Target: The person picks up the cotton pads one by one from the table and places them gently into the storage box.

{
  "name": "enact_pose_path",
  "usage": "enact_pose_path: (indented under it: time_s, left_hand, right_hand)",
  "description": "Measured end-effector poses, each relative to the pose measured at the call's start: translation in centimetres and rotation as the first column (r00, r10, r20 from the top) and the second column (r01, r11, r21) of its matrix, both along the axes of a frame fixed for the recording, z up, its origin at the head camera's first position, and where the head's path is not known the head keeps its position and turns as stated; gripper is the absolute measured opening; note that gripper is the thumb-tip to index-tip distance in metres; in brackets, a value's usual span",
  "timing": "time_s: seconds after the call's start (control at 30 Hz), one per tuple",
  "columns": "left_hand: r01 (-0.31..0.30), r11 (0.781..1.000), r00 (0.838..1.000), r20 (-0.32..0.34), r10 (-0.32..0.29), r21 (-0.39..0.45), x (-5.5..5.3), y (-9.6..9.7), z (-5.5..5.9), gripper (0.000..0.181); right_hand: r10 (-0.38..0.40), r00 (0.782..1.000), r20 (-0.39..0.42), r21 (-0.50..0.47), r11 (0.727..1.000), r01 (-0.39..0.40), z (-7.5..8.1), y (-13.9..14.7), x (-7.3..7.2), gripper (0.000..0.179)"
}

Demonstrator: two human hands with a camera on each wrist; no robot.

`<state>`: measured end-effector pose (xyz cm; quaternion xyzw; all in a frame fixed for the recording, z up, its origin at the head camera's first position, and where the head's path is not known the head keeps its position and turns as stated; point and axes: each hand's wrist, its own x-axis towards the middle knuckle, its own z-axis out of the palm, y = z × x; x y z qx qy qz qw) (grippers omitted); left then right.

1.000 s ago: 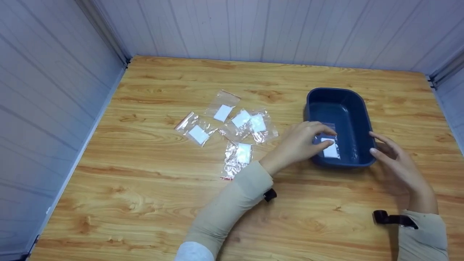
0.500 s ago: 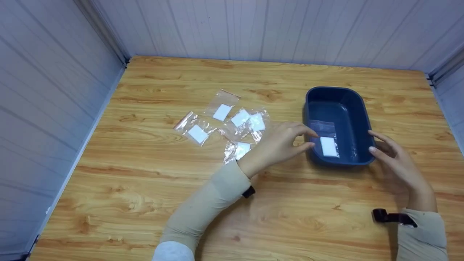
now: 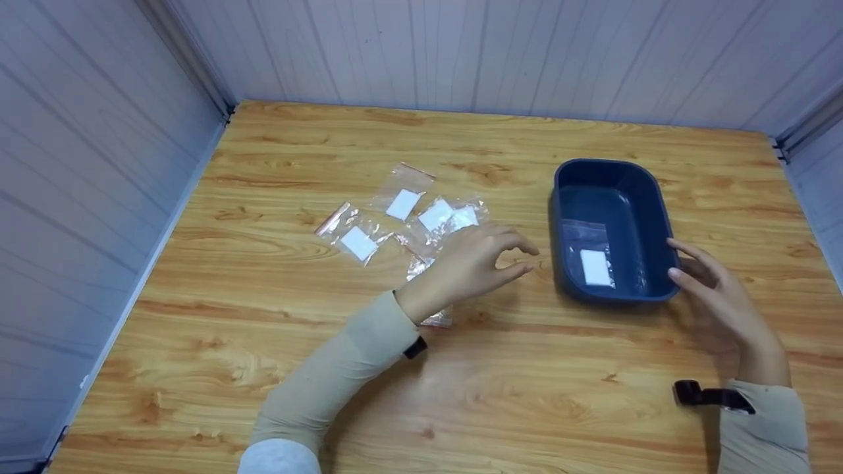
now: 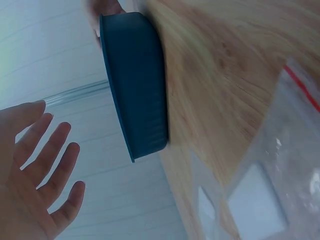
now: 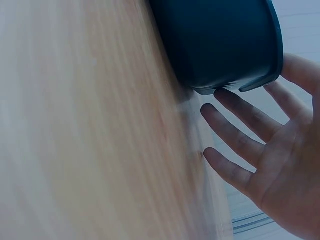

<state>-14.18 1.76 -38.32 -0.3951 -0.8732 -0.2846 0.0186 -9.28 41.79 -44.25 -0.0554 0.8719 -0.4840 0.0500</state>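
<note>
My left hand [image 3: 461, 263] hovers over the small clear zip bags with relaxed fingers, thumb and forefinger apart and nothing between them. One bag [image 3: 438, 319] lies mostly hidden beneath it; the left wrist view shows a bag [image 4: 295, 145] with a red seal strip and a white square inside. To the right stands a dark blue rectangular bin [image 3: 625, 224]. Inside, near its front left, lies a zip bag with a white square [image 3: 597, 268]. My right hand [image 3: 728, 303] touches the bin's right rim with thumb and fingertips, the other fingers extended beside its outer wall.
More zip bags with white squares lie left of centre: one at the left [image 3: 359, 243], one farther back [image 3: 403, 204], and two overlapping ones [image 3: 435, 215] by my left hand. Pale panel walls [image 3: 421, 52] bound the wooden table [image 3: 263, 368] at the back and sides.
My left hand has withdrawn leftward from the bin, leaving the zip bag inside, and now sits over the bags on the table. The right hand stays at the rim.
</note>
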Motion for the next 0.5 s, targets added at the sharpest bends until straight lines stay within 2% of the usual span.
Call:
enact_pose_path:
  time_s: [0.17, 0.4, 0.5]
  left_hand:
    - [-0.004, 0.999, 1.0, -0.001, 0.004, -0.035, 0.2, -1.2, -0.4, 0.025]
    - [0.064, 0.997, 0.996, 0.073, -0.06, -0.051, 0.2, -3.2, -1.5, 0.024]
    - [0.066, 0.996, 0.994, 0.086, -0.061, -0.062, 0.2, -4.3, -2.1, 0.024]
  right_hand:
    - [-0.003, 1.0, 0.003, 0.001, 1.0, 0.003, 0.1, 0.0, 0.0, 0.053]
    - [0.001, 1.0, -0.001, 0.002, 1.0, -0.001, 0.1, 0.0, 0.0, 0.053]
    - [0.0, 1.0, -0.012, 0.012, 1.0, 0.0, 0.1, -0.1, 0.0, 0.053]
